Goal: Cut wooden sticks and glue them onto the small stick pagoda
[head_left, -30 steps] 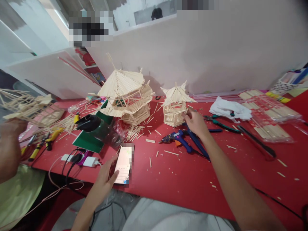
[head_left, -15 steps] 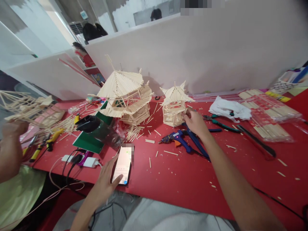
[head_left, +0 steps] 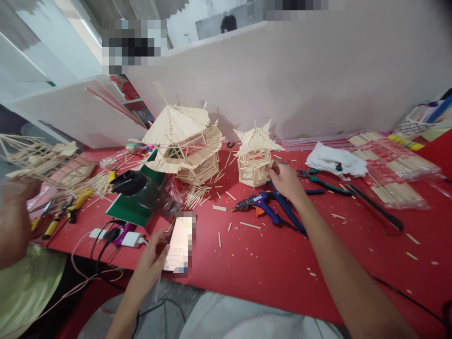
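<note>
A lit smartphone (head_left: pixel 179 245) lies near the front edge of the red table. My left hand (head_left: pixel 157 252) grips its left side, with the thumb along the screen's edge. Farther back stands a small pavilion model (head_left: pixel 254 157) of pale wooden sticks, upright under a pointed roof. The fingers of my right hand (head_left: pixel 284 178) are closed at its right side; the fingertips are partly hidden there. Just below that hand lie a blue glue gun (head_left: pixel 263 205) and blue-handled pliers (head_left: pixel 287 207). A larger two-tiered stick pavilion (head_left: pixel 183 146) stands to the left.
A dark bottle (head_left: pixel 141 188) lies by a green board (head_left: pixel 130 209). A power strip (head_left: pixel 132 238) with cables sits front left. White cloth (head_left: pixel 335 160) and packs of sticks (head_left: pixel 395 165) lie right. At left, another person's hand (head_left: pixel 21 188) is beside a stick frame (head_left: pixel 52 160).
My left thumb has drawn back from the phone's lower screen to its left edge. My right hand stays at the small pavilion.
</note>
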Available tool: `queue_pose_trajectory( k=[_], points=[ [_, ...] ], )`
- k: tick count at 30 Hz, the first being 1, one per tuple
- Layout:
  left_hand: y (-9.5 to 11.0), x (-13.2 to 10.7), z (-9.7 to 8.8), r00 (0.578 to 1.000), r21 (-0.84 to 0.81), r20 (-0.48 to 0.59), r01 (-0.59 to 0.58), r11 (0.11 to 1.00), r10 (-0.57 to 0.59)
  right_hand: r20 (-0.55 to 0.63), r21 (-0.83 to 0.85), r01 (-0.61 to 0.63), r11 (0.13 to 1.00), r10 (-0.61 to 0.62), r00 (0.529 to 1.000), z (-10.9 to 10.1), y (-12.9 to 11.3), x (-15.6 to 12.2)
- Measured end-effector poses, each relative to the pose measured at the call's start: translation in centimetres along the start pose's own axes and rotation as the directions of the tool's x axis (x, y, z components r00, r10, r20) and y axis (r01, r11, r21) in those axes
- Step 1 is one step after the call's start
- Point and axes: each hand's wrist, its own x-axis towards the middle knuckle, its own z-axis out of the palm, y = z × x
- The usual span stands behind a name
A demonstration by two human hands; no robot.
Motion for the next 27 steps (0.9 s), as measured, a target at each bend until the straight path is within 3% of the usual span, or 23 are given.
queue_pose_trajectory(
  k=[7,19,27],
  points=[
    [0.1,-0.1,-0.2,1.0,-0.033,0.0,0.005,0.999,-0.005,-0.006,0.004,-0.001,1.0,0.001,1.0,0.0,-0.1,0.0],
    [1.2,-0.1,0.1,1.0,0.123,-0.006,-0.007,0.992,0.008,0.008,0.027,0.014,1.0,-0.014,1.0,-0.1,-0.1,-0.1],
    [1.0,-0.2,0.1,1.0,0.116,-0.001,0.008,0.993,-0.008,0.002,0.032,0.007,0.999,-0.007,1.0,-0.1,-0.1,-0.1]
  ],
)
